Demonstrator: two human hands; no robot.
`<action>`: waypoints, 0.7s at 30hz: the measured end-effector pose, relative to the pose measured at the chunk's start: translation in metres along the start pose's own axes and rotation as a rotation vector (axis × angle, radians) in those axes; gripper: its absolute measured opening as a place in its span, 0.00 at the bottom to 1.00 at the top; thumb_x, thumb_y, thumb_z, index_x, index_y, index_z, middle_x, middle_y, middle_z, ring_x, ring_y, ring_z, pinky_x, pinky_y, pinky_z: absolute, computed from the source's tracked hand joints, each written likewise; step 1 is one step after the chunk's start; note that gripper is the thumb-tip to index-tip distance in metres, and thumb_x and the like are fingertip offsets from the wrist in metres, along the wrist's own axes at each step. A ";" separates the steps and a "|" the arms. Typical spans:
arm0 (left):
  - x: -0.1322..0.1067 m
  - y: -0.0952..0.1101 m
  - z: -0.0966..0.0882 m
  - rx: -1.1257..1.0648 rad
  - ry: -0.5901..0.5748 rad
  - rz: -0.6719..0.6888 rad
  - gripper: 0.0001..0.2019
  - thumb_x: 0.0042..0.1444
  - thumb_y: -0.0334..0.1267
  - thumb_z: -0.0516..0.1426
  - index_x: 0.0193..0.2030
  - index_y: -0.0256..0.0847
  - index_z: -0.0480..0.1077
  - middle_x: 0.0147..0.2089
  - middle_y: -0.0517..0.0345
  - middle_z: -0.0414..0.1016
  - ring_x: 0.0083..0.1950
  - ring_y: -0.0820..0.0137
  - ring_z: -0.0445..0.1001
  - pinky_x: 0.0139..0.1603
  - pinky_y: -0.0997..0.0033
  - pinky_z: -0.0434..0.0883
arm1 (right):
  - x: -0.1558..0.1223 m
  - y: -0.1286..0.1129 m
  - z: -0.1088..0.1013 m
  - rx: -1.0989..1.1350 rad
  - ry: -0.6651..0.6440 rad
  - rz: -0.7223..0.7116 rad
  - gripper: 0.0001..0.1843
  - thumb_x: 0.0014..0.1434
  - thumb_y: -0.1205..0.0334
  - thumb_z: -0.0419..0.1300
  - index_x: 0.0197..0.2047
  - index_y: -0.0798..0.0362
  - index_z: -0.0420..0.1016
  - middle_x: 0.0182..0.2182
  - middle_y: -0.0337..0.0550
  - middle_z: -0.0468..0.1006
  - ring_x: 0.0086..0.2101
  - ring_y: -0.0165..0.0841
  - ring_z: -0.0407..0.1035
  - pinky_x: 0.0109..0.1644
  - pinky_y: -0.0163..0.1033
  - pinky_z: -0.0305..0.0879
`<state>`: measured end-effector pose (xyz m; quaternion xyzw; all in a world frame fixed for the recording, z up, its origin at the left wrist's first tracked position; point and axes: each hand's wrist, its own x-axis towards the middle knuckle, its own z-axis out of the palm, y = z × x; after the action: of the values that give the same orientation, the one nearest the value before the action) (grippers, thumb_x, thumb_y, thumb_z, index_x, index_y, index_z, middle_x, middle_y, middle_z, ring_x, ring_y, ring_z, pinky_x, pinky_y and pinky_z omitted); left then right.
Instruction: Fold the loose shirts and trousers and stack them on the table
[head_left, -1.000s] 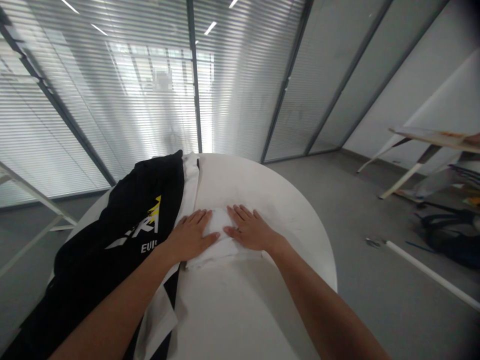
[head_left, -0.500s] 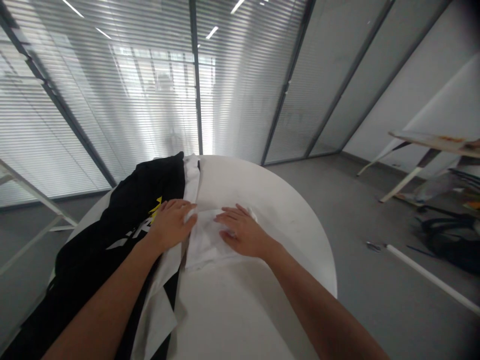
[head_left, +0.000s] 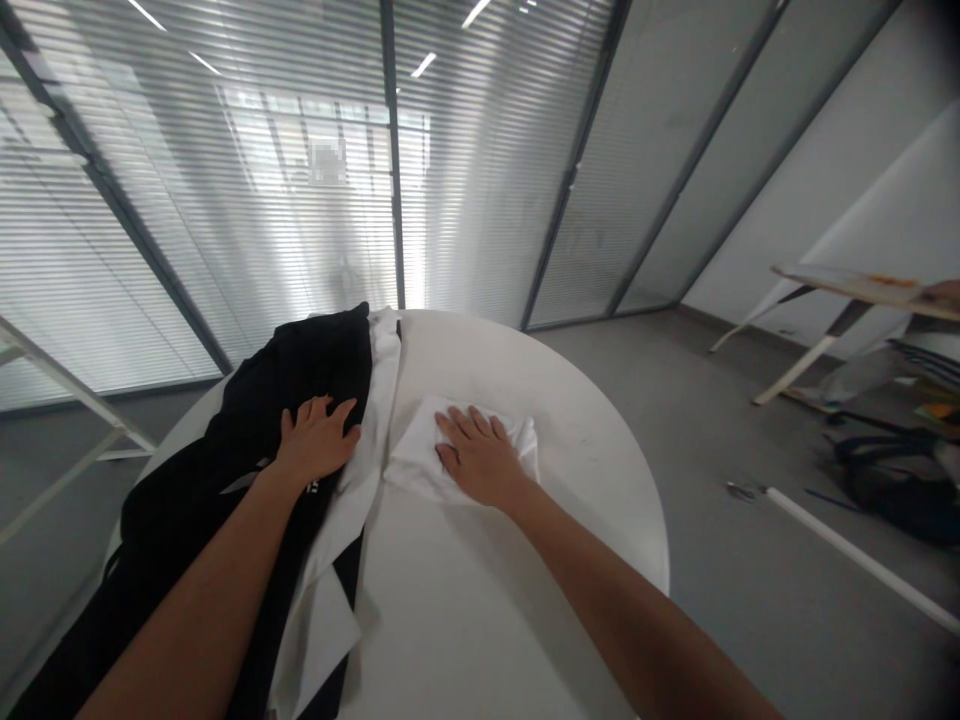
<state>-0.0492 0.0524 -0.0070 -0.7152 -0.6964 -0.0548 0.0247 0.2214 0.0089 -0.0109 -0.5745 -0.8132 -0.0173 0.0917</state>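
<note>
A small folded white cloth (head_left: 412, 455) lies near the middle of a round white table (head_left: 570, 420). My right hand (head_left: 474, 455) rests flat on it, fingers stretched out. Left of it a black garment with a white and yellow print (head_left: 225, 470) is spread over the table's left side, with a white garment (head_left: 358, 490) lying along its right edge. My left hand (head_left: 315, 438) lies open on the black garment, fingers spread, covering most of the print.
Glass walls with blinds stand behind the table. A white table frame (head_left: 45, 385) is at the left. At the right are a slanted desk (head_left: 847, 290), a dark bag (head_left: 892, 480) and a white pole (head_left: 855, 555) on the grey floor.
My left hand left the white cloth and moved left onto the black garment. My right hand stayed flat on the cloth, which has shifted slightly away from me.
</note>
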 end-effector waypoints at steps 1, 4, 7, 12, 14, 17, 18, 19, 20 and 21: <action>0.000 0.000 -0.001 -0.003 -0.003 0.001 0.28 0.59 0.52 0.45 0.66 0.51 0.59 0.65 0.43 0.58 0.67 0.48 0.53 0.62 0.34 0.48 | 0.004 0.005 0.002 -0.021 0.003 0.063 0.30 0.67 0.46 0.37 0.69 0.43 0.50 0.68 0.39 0.51 0.65 0.45 0.44 0.65 0.56 0.41; 0.000 0.000 -0.001 -0.006 -0.010 -0.004 0.28 0.59 0.52 0.45 0.66 0.52 0.58 0.65 0.43 0.58 0.67 0.48 0.53 0.62 0.34 0.48 | 0.017 0.031 0.006 -0.056 -0.002 0.271 0.31 0.67 0.47 0.37 0.70 0.44 0.50 0.68 0.42 0.51 0.65 0.48 0.45 0.63 0.60 0.42; 0.000 -0.001 0.000 -0.010 -0.010 -0.008 0.29 0.58 0.52 0.45 0.66 0.51 0.59 0.65 0.42 0.57 0.67 0.48 0.52 0.62 0.35 0.48 | 0.030 0.065 0.008 -0.038 0.003 0.464 0.30 0.67 0.47 0.37 0.69 0.46 0.51 0.68 0.46 0.52 0.64 0.50 0.46 0.61 0.63 0.44; 0.000 -0.002 0.001 -0.027 -0.013 -0.005 0.28 0.59 0.52 0.45 0.66 0.51 0.59 0.65 0.43 0.58 0.67 0.49 0.52 0.62 0.34 0.48 | 0.042 0.123 0.006 0.025 0.103 0.825 0.28 0.66 0.50 0.40 0.66 0.47 0.57 0.64 0.51 0.57 0.62 0.53 0.48 0.60 0.68 0.42; 0.000 -0.003 0.002 -0.030 -0.006 -0.003 0.28 0.59 0.52 0.45 0.66 0.51 0.59 0.65 0.43 0.58 0.67 0.49 0.52 0.62 0.34 0.48 | 0.044 0.142 0.003 0.041 0.129 0.931 0.27 0.66 0.51 0.41 0.64 0.49 0.59 0.63 0.53 0.58 0.62 0.54 0.47 0.60 0.69 0.41; 0.001 -0.004 0.003 -0.031 -0.004 -0.006 0.29 0.58 0.52 0.45 0.66 0.52 0.59 0.65 0.43 0.58 0.67 0.49 0.53 0.62 0.35 0.48 | 0.049 0.163 -0.001 0.045 0.148 1.048 0.28 0.66 0.52 0.40 0.64 0.54 0.60 0.63 0.59 0.57 0.61 0.57 0.47 0.60 0.71 0.38; 0.002 -0.004 0.003 -0.032 -0.005 -0.007 0.29 0.58 0.52 0.45 0.66 0.52 0.59 0.65 0.43 0.58 0.67 0.49 0.53 0.62 0.35 0.48 | 0.051 0.169 -0.001 0.049 0.148 1.076 0.28 0.66 0.53 0.39 0.64 0.55 0.59 0.63 0.61 0.56 0.62 0.57 0.46 0.59 0.72 0.37; 0.002 -0.004 0.003 -0.032 -0.006 -0.007 0.29 0.58 0.52 0.45 0.65 0.52 0.59 0.65 0.43 0.58 0.67 0.49 0.53 0.62 0.35 0.48 | 0.053 0.173 0.000 0.054 0.146 1.095 0.28 0.66 0.53 0.39 0.64 0.55 0.58 0.63 0.62 0.55 0.62 0.57 0.46 0.59 0.72 0.36; 0.002 -0.004 0.003 -0.034 -0.006 -0.008 0.28 0.58 0.52 0.45 0.65 0.52 0.59 0.65 0.43 0.58 0.67 0.50 0.53 0.62 0.35 0.48 | 0.055 0.175 0.000 0.058 0.144 1.104 0.29 0.66 0.53 0.39 0.65 0.55 0.57 0.63 0.63 0.54 0.62 0.57 0.45 0.59 0.72 0.36; 0.002 -0.004 0.002 -0.035 -0.007 -0.008 0.28 0.58 0.52 0.45 0.65 0.52 0.59 0.65 0.43 0.58 0.67 0.50 0.53 0.62 0.35 0.48 | 0.056 0.177 0.002 0.057 0.149 1.109 0.29 0.65 0.53 0.38 0.65 0.55 0.57 0.64 0.62 0.54 0.62 0.57 0.45 0.59 0.72 0.36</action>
<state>-0.0533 0.0545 -0.0089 -0.7128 -0.6984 -0.0644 0.0093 0.3693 0.1212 -0.0167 -0.9107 -0.3806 0.0149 0.1600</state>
